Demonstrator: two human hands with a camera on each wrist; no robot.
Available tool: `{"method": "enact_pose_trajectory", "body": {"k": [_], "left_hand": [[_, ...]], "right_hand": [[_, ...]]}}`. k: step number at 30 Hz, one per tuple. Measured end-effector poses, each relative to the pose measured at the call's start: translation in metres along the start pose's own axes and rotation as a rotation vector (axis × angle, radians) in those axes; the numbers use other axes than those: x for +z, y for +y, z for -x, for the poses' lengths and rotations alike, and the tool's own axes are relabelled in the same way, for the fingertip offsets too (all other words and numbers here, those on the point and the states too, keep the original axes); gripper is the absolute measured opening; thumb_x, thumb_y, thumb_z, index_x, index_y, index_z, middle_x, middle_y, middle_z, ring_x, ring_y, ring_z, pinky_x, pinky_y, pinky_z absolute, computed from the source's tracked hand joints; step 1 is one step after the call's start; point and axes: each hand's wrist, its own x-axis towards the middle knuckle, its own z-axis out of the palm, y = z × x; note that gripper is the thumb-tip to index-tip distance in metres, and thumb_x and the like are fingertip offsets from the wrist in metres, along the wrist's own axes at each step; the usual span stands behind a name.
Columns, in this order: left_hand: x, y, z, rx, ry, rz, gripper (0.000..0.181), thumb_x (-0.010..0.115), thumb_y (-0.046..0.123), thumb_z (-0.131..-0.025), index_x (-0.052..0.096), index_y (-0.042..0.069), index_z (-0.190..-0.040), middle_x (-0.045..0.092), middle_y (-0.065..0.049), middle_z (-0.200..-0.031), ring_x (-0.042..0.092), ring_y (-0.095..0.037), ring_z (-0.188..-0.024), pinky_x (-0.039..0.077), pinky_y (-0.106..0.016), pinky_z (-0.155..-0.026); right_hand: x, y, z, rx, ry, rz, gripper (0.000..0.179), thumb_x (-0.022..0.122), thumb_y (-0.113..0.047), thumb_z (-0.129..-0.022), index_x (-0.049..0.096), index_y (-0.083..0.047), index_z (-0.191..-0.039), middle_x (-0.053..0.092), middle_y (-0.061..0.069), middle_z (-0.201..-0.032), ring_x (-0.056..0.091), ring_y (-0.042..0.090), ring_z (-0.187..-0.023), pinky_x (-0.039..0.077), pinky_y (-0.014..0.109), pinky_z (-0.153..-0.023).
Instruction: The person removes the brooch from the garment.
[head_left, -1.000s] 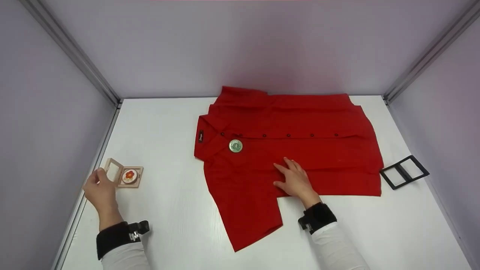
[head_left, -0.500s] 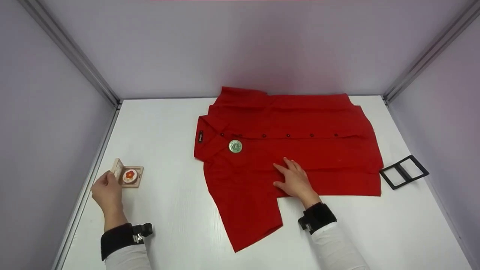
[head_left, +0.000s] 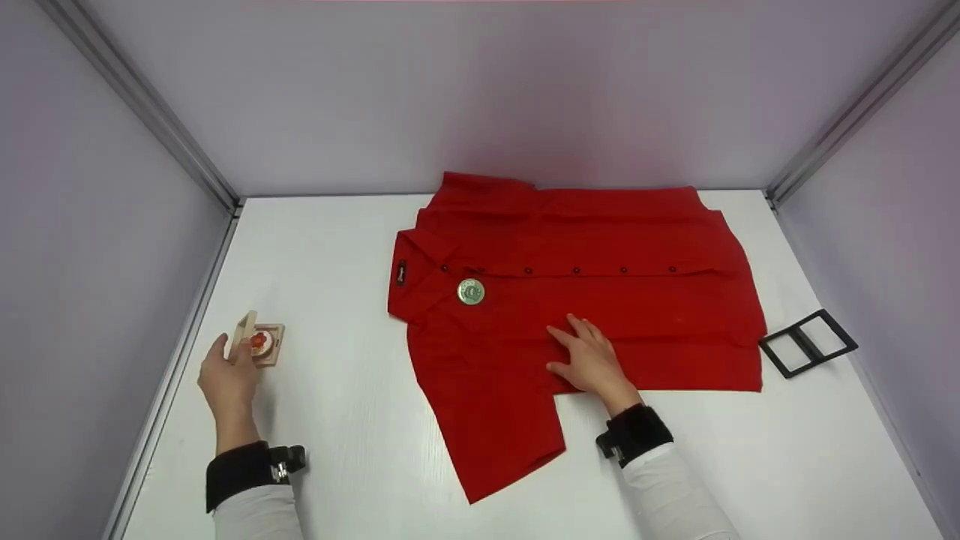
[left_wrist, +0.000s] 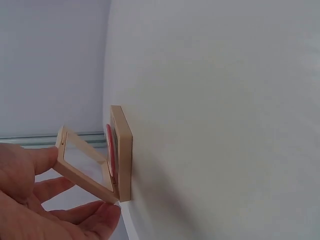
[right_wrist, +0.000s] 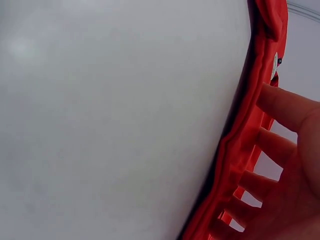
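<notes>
Since a sec ago, L hand (head_left: 231, 386) has shifted a bit to the right & the lid (head_left: 244, 330) tips further over its base; the wooden case (left_wrist: 125, 155) has also slid slightly toward the back wall (head_left: 480, 97). R hand (head_left: 592, 365) hasn't budged.

Case lies on the L part of the white table (head_left: 330, 262), lid partway up, hinge on its left side. Lid's a framed window (clear pane or just a gap, can't tell). Inside the base sits a round piece (head_left: 262, 343) w/ a red-orange flower on white. L hand's digits are spread & relaxed: one touches the lid's free corner, another is right at the hinge edge.

R hand is palm down, fingers wide apart, resting on the red shirt (head_left: 645, 322), which is spread flat in the mid-to-R area. Collar points L, dark buttons run L to R, near sleeve angles toward the person. Pale green disc (head_left: 471, 292) lies on the shirt nr the collar.

Further out, a black double frame (head_left: 808, 345) is right by the shirt's hem on the R, maybe touching. Both wrists have black straps (head_left: 640, 433) w/ small gadgets, over light sleeves (head_left: 675, 491).
</notes>
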Motion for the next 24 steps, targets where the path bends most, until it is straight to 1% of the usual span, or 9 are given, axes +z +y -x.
{"method": "enact_pose_trajectory", "body": {"k": [3, 6, 10, 13, 18, 24], "left_hand": [[0.000, 0.000, -0.001, -0.002, -0.027, -0.023, 0.060, 0.042, 0.030, -0.105, 0.025, -0.002, -0.153, 0.029, -0.028, -0.152, 0.028, -0.044, -0.139, 0.030, -0.053, -0.110], [0.002, -0.001, -0.003, 0.014, -0.038, -0.052, 0.064, 0.048, 0.031, -0.103, 0.025, -0.003, -0.152, 0.030, -0.030, -0.151, 0.027, -0.046, -0.139, 0.026, -0.055, -0.111], [0.005, -0.003, -0.005, 0.058, -0.011, -0.125, 0.065, 0.056, 0.024, -0.099, 0.030, -0.008, -0.148, 0.039, -0.034, -0.144, 0.033, -0.052, -0.133, 0.027, -0.056, -0.109], [0.009, -0.004, -0.006, 0.075, 0.013, -0.165, 0.067, 0.062, 0.018, -0.093, 0.033, -0.010, -0.146, 0.043, -0.038, -0.137, 0.035, -0.057, -0.127, 0.028, -0.058, -0.106], [0.015, -0.003, -0.007, 0.074, 0.044, -0.180, 0.072, 0.068, 0.014, -0.087, 0.033, -0.011, -0.145, 0.042, -0.041, -0.131, 0.034, -0.057, -0.124, 0.030, -0.058, -0.100], [0.018, -0.004, -0.007, 0.072, 0.075, -0.211, 0.073, 0.070, 0.013, -0.084, 0.035, -0.010, -0.144, 0.043, -0.040, -0.130, 0.036, -0.055, -0.123, 0.034, -0.060, -0.097]], "right_hand": [[0.000, 0.000, 0.000, -0.002, 0.004, -0.004, 0.065, 0.074, -0.024, -0.088, 0.047, -0.012, -0.147, 0.024, 0.020, -0.157, 0.016, 0.042, -0.143, 0.018, 0.062, -0.111], [0.000, 0.001, 0.000, -0.009, 0.008, -0.002, 0.065, 0.074, -0.024, -0.088, 0.048, -0.011, -0.146, 0.025, 0.021, -0.157, 0.017, 0.042, -0.143, 0.018, 0.062, -0.111], [0.000, 0.001, 0.000, -0.014, 0.009, 0.006, 0.066, 0.074, -0.025, -0.088, 0.047, -0.011, -0.146, 0.025, 0.021, -0.157, 0.017, 0.043, -0.143, 0.019, 0.062, -0.111], [0.000, 0.000, 0.001, -0.013, 0.004, 0.005, 0.065, 0.074, -0.025, -0.088, 0.047, -0.011, -0.146, 0.024, 0.021, -0.157, 0.017, 0.042, -0.143, 0.019, 0.062, -0.111], [0.000, 0.000, 0.000, -0.010, 0.000, 0.009, 0.064, 0.073, -0.025, -0.089, 0.048, -0.011, -0.146, 0.024, 0.021, -0.157, 0.017, 0.043, -0.143, 0.018, 0.062, -0.111], [0.000, 0.000, 0.000, -0.009, 0.001, 0.011, 0.064, 0.073, -0.025, -0.089, 0.047, -0.012, -0.147, 0.024, 0.021, -0.157, 0.017, 0.043, -0.143, 0.019, 0.062, -0.111]]}}
